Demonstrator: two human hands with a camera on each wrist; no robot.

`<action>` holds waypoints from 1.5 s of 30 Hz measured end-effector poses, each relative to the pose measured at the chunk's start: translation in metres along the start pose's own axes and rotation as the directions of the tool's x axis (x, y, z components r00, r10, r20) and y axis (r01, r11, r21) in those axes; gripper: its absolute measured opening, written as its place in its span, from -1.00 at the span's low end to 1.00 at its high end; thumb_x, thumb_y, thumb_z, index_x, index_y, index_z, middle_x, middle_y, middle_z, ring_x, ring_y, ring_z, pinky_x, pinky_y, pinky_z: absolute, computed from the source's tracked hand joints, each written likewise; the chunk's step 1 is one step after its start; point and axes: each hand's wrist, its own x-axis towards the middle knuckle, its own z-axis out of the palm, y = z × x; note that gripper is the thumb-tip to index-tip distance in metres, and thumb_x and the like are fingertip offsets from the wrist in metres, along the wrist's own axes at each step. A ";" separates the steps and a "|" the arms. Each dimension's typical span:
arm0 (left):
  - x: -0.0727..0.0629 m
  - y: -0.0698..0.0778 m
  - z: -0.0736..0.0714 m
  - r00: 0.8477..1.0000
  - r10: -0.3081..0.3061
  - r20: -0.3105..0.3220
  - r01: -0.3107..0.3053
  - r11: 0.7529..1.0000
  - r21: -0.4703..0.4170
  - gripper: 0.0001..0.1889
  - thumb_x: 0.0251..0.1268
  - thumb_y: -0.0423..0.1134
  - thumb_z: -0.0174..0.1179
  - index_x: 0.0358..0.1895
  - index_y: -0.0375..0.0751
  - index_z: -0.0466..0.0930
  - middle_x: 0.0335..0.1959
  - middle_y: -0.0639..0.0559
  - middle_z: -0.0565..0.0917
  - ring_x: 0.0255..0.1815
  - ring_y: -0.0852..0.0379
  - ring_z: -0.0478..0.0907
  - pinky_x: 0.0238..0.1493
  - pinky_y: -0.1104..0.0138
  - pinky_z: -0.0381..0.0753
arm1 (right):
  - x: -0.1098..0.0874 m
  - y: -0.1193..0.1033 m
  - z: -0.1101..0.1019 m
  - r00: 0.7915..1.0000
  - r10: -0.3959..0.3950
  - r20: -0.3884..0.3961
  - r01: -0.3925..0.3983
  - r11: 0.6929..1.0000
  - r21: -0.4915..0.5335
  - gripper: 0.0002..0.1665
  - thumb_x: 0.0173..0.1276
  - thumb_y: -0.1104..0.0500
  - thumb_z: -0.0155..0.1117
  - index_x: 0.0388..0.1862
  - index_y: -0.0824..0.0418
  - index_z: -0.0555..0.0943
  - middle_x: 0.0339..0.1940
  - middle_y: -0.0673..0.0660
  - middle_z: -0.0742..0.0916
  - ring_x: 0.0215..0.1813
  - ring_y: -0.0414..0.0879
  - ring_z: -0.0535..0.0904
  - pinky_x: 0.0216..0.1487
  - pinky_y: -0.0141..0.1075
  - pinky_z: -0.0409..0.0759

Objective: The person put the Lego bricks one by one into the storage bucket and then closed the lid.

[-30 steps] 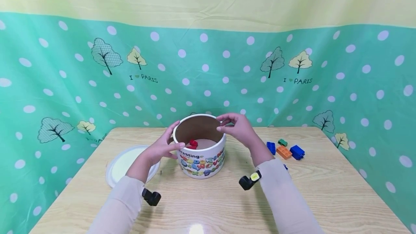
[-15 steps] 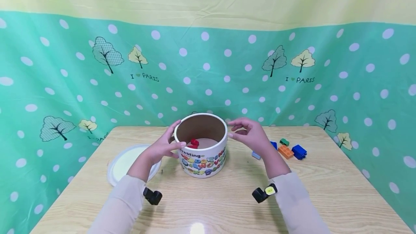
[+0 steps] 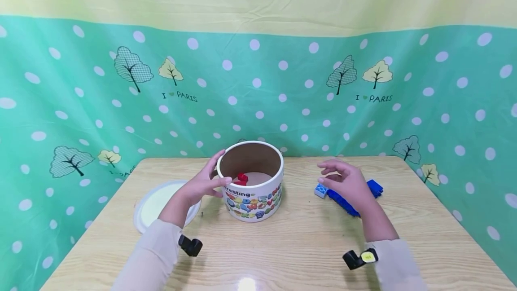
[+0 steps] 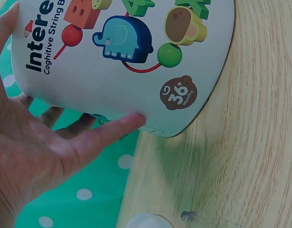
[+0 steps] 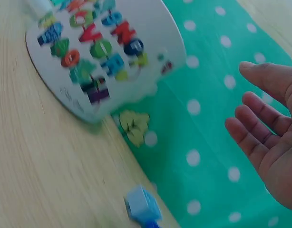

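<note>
A round white bucket [image 3: 252, 208] with colourful letters printed on it stands upright on the table, its top uncovered. Red toy bricks [image 3: 242, 177] lie inside on its floor. My left hand [image 3: 202, 185] holds the bucket's left side, thumb across the front near the rim and fingers round the back. Over the bricks to the right hovers my right hand [image 3: 345, 185], holding nothing, its fingers loosely bent. Beneath and around it are a light blue brick [image 3: 321, 191], a dark blue brick [image 3: 343, 202] and another blue brick [image 3: 375, 187]. The hand hides other bricks.
A round white lid [image 3: 151, 212] lies on the table left of the bucket, partly behind my left forearm. A green dotted cloth [image 3: 258, 98] hangs along the table's back edge. The wooden table top [image 3: 282, 246] extends in front of the bucket.
My right hand has left the bucket's right rim and moved right, over the bricks. It now covers the orange and green bricks. The left hand and bucket stay put.
</note>
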 end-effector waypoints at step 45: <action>0.001 -0.001 0.001 1.000 -0.007 -0.004 0.007 1.000 0.005 0.00 0.19 -0.06 0.34 0.55 0.28 -0.20 0.54 -0.20 -0.06 0.47 -0.39 -0.03 -0.08 -0.14 0.62 | -0.044 0.088 -0.063 0.939 0.317 0.131 -0.262 0.911 -0.320 -0.41 0.05 0.20 0.56 0.09 0.30 0.63 0.04 0.29 0.68 0.06 0.19 0.57 0.02 -0.01 0.58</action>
